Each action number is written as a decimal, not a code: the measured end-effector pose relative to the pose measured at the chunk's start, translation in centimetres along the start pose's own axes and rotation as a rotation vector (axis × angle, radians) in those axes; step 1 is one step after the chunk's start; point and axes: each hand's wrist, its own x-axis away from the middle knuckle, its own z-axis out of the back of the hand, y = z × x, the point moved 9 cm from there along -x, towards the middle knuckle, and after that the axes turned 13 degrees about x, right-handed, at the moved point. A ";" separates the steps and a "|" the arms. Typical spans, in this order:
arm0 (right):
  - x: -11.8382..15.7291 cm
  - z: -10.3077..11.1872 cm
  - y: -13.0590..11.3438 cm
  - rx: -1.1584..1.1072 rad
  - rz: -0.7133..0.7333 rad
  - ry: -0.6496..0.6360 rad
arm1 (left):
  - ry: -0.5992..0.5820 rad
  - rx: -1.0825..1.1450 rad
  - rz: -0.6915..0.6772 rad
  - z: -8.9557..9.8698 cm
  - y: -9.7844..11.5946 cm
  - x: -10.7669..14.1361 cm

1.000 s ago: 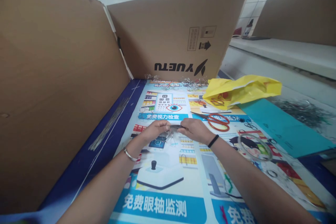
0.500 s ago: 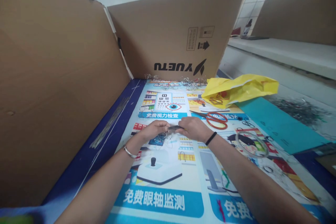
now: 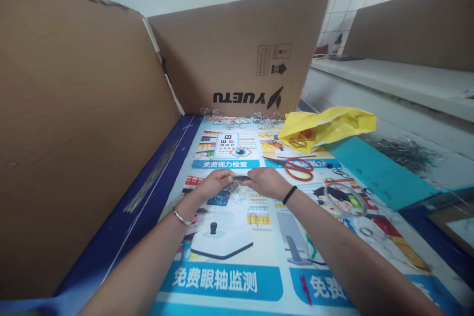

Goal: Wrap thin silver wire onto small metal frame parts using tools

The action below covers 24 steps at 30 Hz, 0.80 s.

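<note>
My left hand point(image 3: 217, 182) and my right hand point(image 3: 269, 181) are close together over the printed mat point(image 3: 222, 232). Between them is a thin dark piece point(image 3: 241, 177), its ends pinched by the closed fingers of each hand; its exact shape is too small to tell. Fine wire loops point(image 3: 234, 191) hang or lie just below my left fingertips. Red-handled scissors point(image 3: 299, 169) rest beyond my right hand, blades pointing left.
Cardboard walls point(image 3: 229, 59) stand at the back and left. A bundle of straight wires point(image 3: 151, 177) lies on the left. Rightward are a yellow bag point(image 3: 333, 123), a teal sheet point(image 3: 381, 173), a clear ring point(image 3: 365, 207) and a heap of wire pieces point(image 3: 402, 155).
The view has shifted slightly, moving the right-hand objects leftward in the picture. Both hands keep their pinch on the dark piece, with little other visible change.
</note>
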 end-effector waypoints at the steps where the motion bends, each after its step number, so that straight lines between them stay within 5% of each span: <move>1: 0.0 0.0 0.1 0.000 -0.015 -0.005 | 0.019 -0.003 -0.005 0.2 -0.1 -0.1; 12: -0.5 -0.3 0.7 -0.002 -0.065 -0.042 | 0.156 0.052 -0.075 1.3 0.3 -0.3; 24: -0.6 -0.5 0.7 0.010 -0.052 -0.049 | 0.250 -0.242 -0.324 2.3 3.3 0.4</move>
